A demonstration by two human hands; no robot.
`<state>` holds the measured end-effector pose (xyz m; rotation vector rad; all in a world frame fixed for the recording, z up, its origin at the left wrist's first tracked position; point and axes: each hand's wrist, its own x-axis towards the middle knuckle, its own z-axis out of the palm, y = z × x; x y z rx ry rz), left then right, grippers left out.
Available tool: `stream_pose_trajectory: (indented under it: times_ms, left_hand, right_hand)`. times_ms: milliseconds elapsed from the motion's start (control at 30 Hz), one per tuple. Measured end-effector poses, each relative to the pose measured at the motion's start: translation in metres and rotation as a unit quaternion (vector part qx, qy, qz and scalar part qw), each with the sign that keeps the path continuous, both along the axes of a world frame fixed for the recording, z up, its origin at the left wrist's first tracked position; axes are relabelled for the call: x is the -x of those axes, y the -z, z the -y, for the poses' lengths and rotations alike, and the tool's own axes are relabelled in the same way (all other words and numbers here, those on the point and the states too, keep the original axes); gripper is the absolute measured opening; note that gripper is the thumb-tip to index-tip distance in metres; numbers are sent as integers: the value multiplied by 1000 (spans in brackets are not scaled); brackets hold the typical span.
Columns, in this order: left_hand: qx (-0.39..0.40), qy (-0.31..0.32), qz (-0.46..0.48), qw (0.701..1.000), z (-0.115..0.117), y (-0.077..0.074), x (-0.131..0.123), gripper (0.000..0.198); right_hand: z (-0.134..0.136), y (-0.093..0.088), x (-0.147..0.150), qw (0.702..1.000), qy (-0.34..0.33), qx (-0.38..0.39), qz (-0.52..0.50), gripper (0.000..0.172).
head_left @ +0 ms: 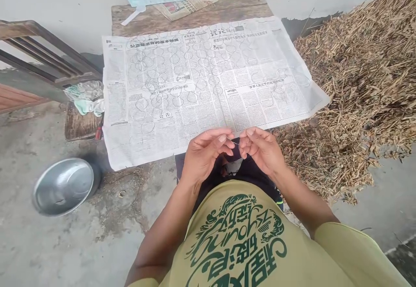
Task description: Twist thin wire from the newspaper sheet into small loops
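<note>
Newspaper point(204, 118) is covering most of the table point(237, 8); left hand point(208, 150) and right hand point(258, 148) are holding a strand point(236, 143) at its near edge.
Each hand is pinching, thumb against fingers, while thin rings point(180, 98) are lying farther off; the strand is bridging the narrow gap between both sets of fingertips, its ends hiding in the fingers.

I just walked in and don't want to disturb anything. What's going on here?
A person's left hand and right hand hold a thin strand between them, at the near edge of a newspaper. It is spread over a wooden table, with many thin loops lying on it. The strand's material is too fine to tell. A metal basin stands to the left; dried plants are heaped to the right.
</note>
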<state>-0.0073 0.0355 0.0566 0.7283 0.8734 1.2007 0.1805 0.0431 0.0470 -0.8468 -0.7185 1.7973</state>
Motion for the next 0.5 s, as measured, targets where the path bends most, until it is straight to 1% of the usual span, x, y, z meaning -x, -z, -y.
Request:
stream_pose_trajectory:
  times_ms: [133,200,267,367,500]
  left_hand:
    - [15,-25,-23,999,0,12,0,24]
    - [18,-32,-16,999,0,15,-1,25]
    - [15,-43,-4,999,0,16,0,26]
    - [13,-48,-3,999,1,16,2,27]
    - [16,-29,-25,999,3,16,6,27]
  right_hand:
    - [5,3,7,1000,-14,18,-12,34]
    - [8,5,11,1000,-19,22,-7,33]
    - [8,8,15,1000,-6,18,17,31]
    - [5,13,17,995,23,-27,95,27]
    - [1,17,17,969,27,-115,218,25]
